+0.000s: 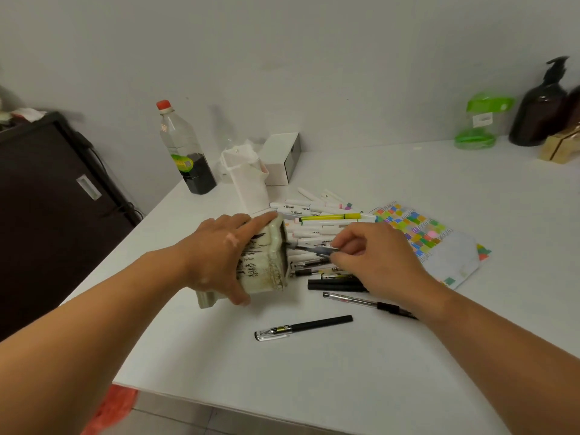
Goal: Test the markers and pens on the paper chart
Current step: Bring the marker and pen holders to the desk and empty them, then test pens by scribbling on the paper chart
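- Table (408,356) bears the paper chart (417,229) at the right, with spilled markers (317,229) just beside it.
- Pen holder (266,262) lies tipped. My left hand (216,255) grips its body, and I should hold it steady.
- Right hand (376,259) pinches a blue pen (314,248) at the holder's mouth. Best to draw it straight out. I cannot make out its far end.

Bare forearms fill the frame's lower left and lower right, ending in the left hand (216,249) and right hand (376,262).
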Demonstrator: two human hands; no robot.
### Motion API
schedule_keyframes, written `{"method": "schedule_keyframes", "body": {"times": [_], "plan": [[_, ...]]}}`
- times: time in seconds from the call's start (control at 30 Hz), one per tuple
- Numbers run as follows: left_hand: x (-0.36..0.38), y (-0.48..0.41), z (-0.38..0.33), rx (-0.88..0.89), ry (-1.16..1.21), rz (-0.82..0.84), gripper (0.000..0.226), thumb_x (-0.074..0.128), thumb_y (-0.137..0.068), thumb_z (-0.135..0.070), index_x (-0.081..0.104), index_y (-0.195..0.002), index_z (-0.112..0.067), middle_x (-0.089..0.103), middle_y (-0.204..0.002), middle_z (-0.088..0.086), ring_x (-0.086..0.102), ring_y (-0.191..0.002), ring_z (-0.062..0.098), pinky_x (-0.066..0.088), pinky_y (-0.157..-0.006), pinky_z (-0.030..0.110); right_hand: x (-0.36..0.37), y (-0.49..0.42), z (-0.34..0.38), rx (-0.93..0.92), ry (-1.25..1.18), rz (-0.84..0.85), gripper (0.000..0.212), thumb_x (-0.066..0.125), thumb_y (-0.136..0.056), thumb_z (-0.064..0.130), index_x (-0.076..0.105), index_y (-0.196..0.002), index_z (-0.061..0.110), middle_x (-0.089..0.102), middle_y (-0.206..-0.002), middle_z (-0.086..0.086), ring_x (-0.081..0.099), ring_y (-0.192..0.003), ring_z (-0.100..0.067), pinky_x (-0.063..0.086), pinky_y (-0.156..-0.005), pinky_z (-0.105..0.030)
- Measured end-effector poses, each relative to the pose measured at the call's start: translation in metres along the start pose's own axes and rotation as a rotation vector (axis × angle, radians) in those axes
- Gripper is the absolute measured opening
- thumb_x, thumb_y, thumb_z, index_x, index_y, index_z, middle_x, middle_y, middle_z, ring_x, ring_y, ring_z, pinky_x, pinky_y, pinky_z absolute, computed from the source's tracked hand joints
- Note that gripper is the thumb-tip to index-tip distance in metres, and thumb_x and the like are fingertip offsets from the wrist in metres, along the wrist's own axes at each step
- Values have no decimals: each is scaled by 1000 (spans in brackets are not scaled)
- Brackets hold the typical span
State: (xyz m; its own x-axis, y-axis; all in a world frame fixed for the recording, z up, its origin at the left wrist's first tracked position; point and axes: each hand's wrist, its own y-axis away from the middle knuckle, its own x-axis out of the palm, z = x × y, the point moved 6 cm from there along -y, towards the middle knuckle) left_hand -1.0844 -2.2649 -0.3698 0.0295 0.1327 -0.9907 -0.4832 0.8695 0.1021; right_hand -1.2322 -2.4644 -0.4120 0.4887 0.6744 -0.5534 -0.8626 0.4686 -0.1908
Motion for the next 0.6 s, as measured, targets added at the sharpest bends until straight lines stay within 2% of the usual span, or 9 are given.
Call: {"method": "schedule_keyframes", "body": {"times": [0.13, 0.2, 0.27, 0.33, 0.4, 0.47, 0.53, 0.6], "plan": [[13, 10, 34, -148, 389, -142, 147, 91, -39, -60, -4, -151, -49, 47, -136, -4, 47, -119, 21, 45, -103, 41, -29, 28, -17, 32, -88, 90, 20, 82, -81, 17, 75, -85, 36, 74, -78, 23, 68, -73, 6, 45, -63, -6], [19, 12, 49, -222, 582, -266, 146, 94, -39, -56, 1, -151, -51, 51, -134, -8, 53, -117, 18, 48, -97, 35, -35, 47, -19, -2, -27, 151, 21, 82, -81, 20, 75, -83, 40, 73, -79, 26, 66, -72, 6, 45, -65, -6], [26, 15, 60, -291, 752, -410, 144, 95, -38, -54, 4, -149, -55, 55, -132, -16, 57, -114, 10, 47, -89, 26, -34, 66, -19, -46, 68, 219, 24, 82, -79, 27, 75, -86, 48, 71, -80, 29, 63, -74, 7, 44, -66, -6], [33, 17, 65, -343, 892, -539, 142, 97, -38, -52, 7, -147, -58, 54, -130, -25, 56, -114, -3, 46, -86, 19, -28, 81, -20, -80, 133, 278, 34, 82, -79, 30, 69, -90, 60, 69, -85, 33, 63, -84, 8, 44, -72, -6], [41, 15, 66, -395, 996, -647, 141, 98, -38, -50, 9, -148, -55, 54, -132, -24, 54, -116, -8, 49, -90, 21, -23, 89, -24, -107, 175, 286, 35, 83, -78, 29, 69, -82, 60, 68, -90, 33, 64, -90, 6, 45, -76, -7], [48, 14, 69, -469, 1054, -758, 144, 98, -38, -49, 9, -151, -47, 51, -138, -16, 52, -124, 0, 48, -100, 28, -17, 90, -25, -134, 233, 265, 36, 84, -78, 26, 67, -74, 57, 68, -86, 25, 64, -90, 4, 46, -76, -9], [53, 11, 72, -549, 1049, -842, 147, 98, -39, -52, 7, -154, -40, 47, -143, -11, 47, -130, 7, 43, -109, 34, -10, 88, -24, -163, 315, 263, 38, 84, -78, 29, 58, -75, 57, 64, -83, 26, 60, -88, 5, 44, -76, -10], [55, 7, 77, -627, 1005, -890, 150, 93, -34, -64, 7, -154, -36, 44, -143, -10, 43, -130, 9, 40, -110, 33, -2, 85, -18, -236, 358, 241, 34, 81, -78, 42, 51, -80, 58, 55, -98, 33, 53, -98, 9, 42, -86, -12]]}}
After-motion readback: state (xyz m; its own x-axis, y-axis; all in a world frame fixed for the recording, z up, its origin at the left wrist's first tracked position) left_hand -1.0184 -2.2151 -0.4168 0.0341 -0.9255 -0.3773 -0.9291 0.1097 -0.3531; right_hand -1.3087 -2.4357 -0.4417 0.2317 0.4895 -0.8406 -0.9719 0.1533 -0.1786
